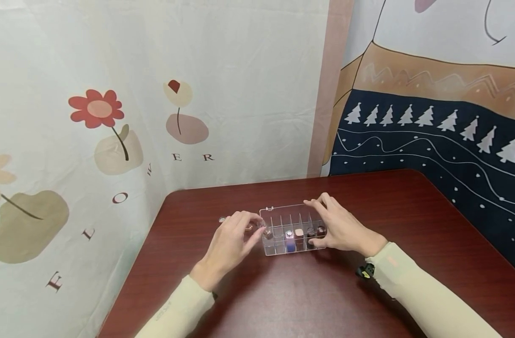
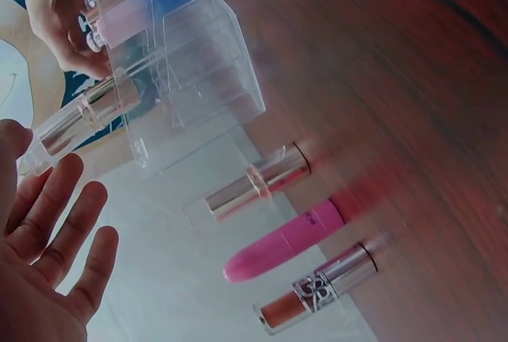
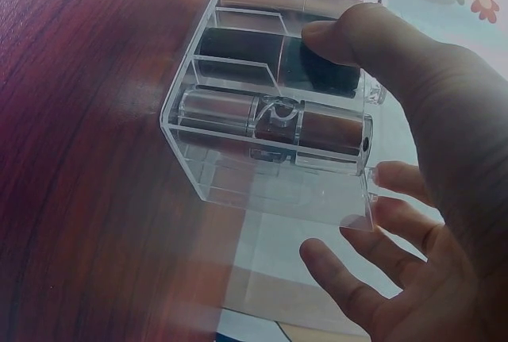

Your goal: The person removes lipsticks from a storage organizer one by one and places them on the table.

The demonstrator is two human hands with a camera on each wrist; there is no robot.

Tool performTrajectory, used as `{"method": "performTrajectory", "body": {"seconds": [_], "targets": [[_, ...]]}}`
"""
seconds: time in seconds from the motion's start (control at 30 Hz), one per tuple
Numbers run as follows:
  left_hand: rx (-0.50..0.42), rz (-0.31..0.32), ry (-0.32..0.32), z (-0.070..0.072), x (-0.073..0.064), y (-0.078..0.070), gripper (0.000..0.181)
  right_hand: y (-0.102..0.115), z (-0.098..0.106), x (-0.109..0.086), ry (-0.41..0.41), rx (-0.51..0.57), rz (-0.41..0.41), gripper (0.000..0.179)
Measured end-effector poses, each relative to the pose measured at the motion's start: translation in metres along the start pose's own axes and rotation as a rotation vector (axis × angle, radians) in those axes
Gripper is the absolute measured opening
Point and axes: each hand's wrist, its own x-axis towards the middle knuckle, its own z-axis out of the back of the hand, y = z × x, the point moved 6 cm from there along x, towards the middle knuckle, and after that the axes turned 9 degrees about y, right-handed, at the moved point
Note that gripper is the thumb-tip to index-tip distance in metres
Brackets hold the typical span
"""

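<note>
My left hand point(image 1: 229, 240) pinches the clear cap of a gold lipstick point(image 2: 87, 116) between thumb and fingertips. The lipstick's lower end is in an opening near the left end of a clear compartment organizer point(image 1: 278, 249). My right hand point(image 1: 346, 230) grips the organizer's right end, thumb at the front and fingers behind. In the right wrist view, that thumb presses close to a black tube point(image 3: 238, 56), with a clear-and-brown lip gloss point(image 3: 325, 128) in the end compartment. A pink-and-blue tube point(image 1: 290, 240) and a brown tube with a beige top point(image 1: 299, 237) stand farther left.
Left of the organizer, in the left wrist view, a gold lipstick with a clear cap point(image 2: 258, 183), a bright pink tube point(image 2: 286, 240) and a brown lip gloss point(image 2: 317, 288) stand upright in a row on the dark red table point(image 1: 282, 300). Printed curtains point(image 1: 249, 103) hang behind.
</note>
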Motion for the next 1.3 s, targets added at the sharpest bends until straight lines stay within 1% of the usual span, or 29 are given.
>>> {"method": "performTrajectory", "body": {"seconds": [0.3, 0.63, 0.77, 1.03, 1.13, 1.3], "targets": [[0.015, 0.034, -0.002, 0.007, -0.006, 0.006, 0.023, -0.001, -0.001, -0.001, -0.007, -0.004, 0.001, 0.106], [0.004, 0.041, -0.043, 0.018, -0.014, 0.012, 0.026, -0.001, -0.001, -0.001, -0.018, -0.001, 0.010, 0.107], [0.014, 0.058, -0.048, 0.021, -0.018, 0.016, 0.026, 0.000, -0.001, -0.002, -0.027, -0.006, 0.017, 0.108], [0.058, 0.079, -0.048, 0.028, -0.029, 0.030, 0.026, 0.001, -0.001, -0.001, -0.022, -0.005, 0.012, 0.107], [0.065, 0.103, -0.041, 0.031, -0.036, 0.038, 0.027, 0.001, -0.001, -0.001, -0.009, -0.001, 0.007, 0.107], [0.071, 0.155, -0.011, 0.035, -0.047, 0.051, 0.026, 0.001, -0.001, 0.000, -0.003, -0.008, 0.007, 0.106]]}}
